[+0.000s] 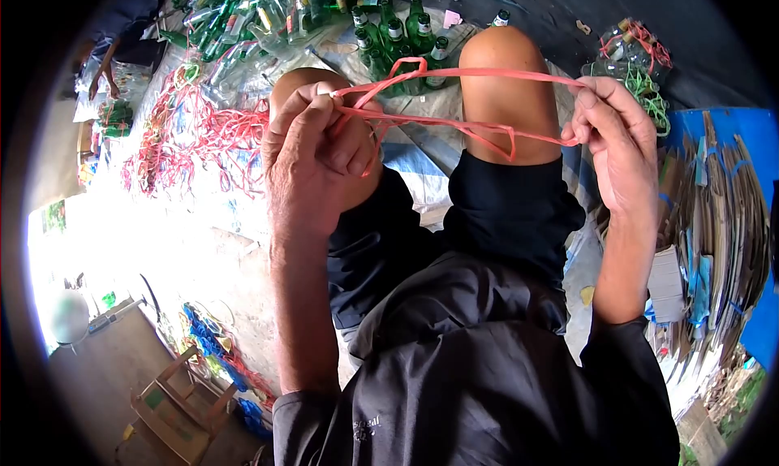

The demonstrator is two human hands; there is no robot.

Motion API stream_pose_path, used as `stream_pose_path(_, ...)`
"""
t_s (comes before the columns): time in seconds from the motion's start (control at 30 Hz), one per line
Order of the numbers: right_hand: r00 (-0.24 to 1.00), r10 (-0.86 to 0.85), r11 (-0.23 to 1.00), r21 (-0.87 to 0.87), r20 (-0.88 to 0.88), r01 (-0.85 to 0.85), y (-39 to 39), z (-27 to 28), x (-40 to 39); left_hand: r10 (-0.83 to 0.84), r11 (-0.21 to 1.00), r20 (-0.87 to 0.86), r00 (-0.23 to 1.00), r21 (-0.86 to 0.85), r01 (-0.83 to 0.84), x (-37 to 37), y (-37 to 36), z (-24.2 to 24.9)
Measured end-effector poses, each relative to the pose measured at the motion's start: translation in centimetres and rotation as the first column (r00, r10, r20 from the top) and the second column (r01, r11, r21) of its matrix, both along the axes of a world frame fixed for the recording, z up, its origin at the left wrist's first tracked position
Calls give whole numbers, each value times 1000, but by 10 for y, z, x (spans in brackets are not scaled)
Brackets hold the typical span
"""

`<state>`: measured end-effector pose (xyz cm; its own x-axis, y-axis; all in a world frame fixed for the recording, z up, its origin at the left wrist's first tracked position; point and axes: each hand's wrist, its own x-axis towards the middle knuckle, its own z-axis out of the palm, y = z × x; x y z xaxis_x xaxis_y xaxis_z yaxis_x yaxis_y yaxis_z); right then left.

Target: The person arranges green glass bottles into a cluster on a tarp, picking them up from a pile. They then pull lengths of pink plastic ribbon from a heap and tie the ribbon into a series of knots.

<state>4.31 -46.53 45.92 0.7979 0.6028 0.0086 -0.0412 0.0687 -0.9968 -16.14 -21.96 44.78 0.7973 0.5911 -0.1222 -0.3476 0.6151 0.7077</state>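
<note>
A length of red plastic twine (454,123) is stretched between my two hands above my knees, with loops and a knot-like tangle along it. My left hand (304,153) pinches one end between thumb and fingers, and a short tail hangs below it. My right hand (613,129) grips the other side, where two strands run into its fingers. Beyond my knees stands a group of green glass bottles (395,32). To the left of my left hand lies a heap of loose red twine (207,125).
More bottles (260,15) are piled at the back left, near another person's arm (105,64). Bottles tied with twine (637,48) sit at the back right. Flattened cardboard (714,214) is stacked at my right. A wooden chair (182,409) stands at the lower left.
</note>
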Motion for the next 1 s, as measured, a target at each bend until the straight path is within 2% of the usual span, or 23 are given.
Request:
stream_pose_path(0.1, 996, -3, 1000, 20, -88, 5, -10, -5, 6, -14, 1000, 42, 999, 25, 13, -4, 3, -11)
stream_pose_path(0.2, 976, -32, 988, 142, -214, 63, -15, -13, 9, 1, 999, -20, 1000, 52, 0, -6, 1, -13)
stream_pose_path(0.3, 940, 15, 956, 280, -342, 86, -20, -22, 14, -15, 997, -44, 999, 76, 19, -8, 0, -18)
stream_pose_path(0.4, 850, 18, 908, 365, -526, 207, -23, -25, 15, 52, 998, -122, 991, 36, -48, -6, -7, -13)
stream_pose_path(0.53, 742, 59, 858, 415, -668, 305, -21, -24, 10, -26, 998, -28, 999, 55, 28, -8, -3, -22)
stream_pose_path(0.6, 831, 133, 914, 391, -540, 107, -29, -28, 11, -13, 998, -27, 1000, 57, 15, -7, -4, -22)
stream_pose_path(0.63, 863, 179, 931, 365, -473, 7, -31, -28, 10, 39, 997, -78, 996, 69, -34, -6, -6, -19)
stream_pose_path(0.67, 949, 9, 993, 113, -315, 28, -33, -28, 6, 92, 993, -130, 987, 83, -82, -4, -9, -14)
stream_pose_path(0.7, 992, -94, 985, -154, -83, 80, -33, -27, 2, 145, 987, -183, 972, 99, -128, -4, -11, -10)
stream_pose_path(0.77, 982, 156, 890, -446, 108, -93, -37, -16, 2, 88, 992, -121, 989, 104, -75, -7, -6, -17)
stream_pose_path(0.8, 975, 177, 900, -424, 137, -104, -38, -15, 3, 57, 993, -90, 994, 108, -47, -8, -4, -19)
stream_pose_path(0.9, 987, 116, 989, -80, -111, -125, -46, -23, 11, 114, 988, -121, 986, 114, -100, -7, -4, -16)
stream_pose_path(0.93, 929, 159, 978, 183, -334, -102, -49, -22, 17, 142, 986, -129, 982, 111, -127, -6, -4, -13)
stream_pose_path(0.97, 858, 272, 902, 427, -435, -69, -50, -21, 22, 169, 982, -136, 976, 110, -155, -5, -5, -10)
stream_pose_path(1.0, 860, 251, 872, 489, -445, -1, -46, -18, 22, 197, 977, -146, 970, 107, -182, -5, -5, -8)
